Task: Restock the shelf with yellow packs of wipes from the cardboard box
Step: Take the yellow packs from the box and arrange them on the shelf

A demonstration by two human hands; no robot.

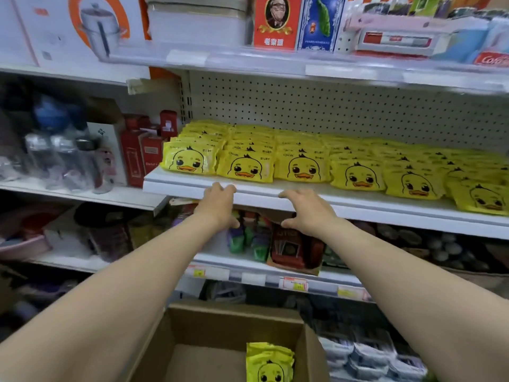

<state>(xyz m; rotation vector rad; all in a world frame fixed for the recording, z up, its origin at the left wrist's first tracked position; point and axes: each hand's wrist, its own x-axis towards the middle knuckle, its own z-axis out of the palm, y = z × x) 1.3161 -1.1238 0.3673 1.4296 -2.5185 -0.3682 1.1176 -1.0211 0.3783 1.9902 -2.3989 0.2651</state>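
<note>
Several rows of yellow wipe packs (301, 168) with a duck face fill the white shelf (358, 209), each row running back to the pegboard. My left hand (219, 205) and my right hand (309, 212) reach to the shelf's front edge, fingers extended and touching the lip, thumbs below it. Neither hand holds anything. Below, an open cardboard box (181, 340) stands in front of me with yellow packs (268, 362) upright inside at its right.
Red boxes (140, 158) and clear bottles (64, 161) stand on the neighbouring shelf to the left. An upper shelf (275, 60) overhangs the packs. Dark and coloured packets (275, 241) sit on the shelf below, behind price tags (293, 283).
</note>
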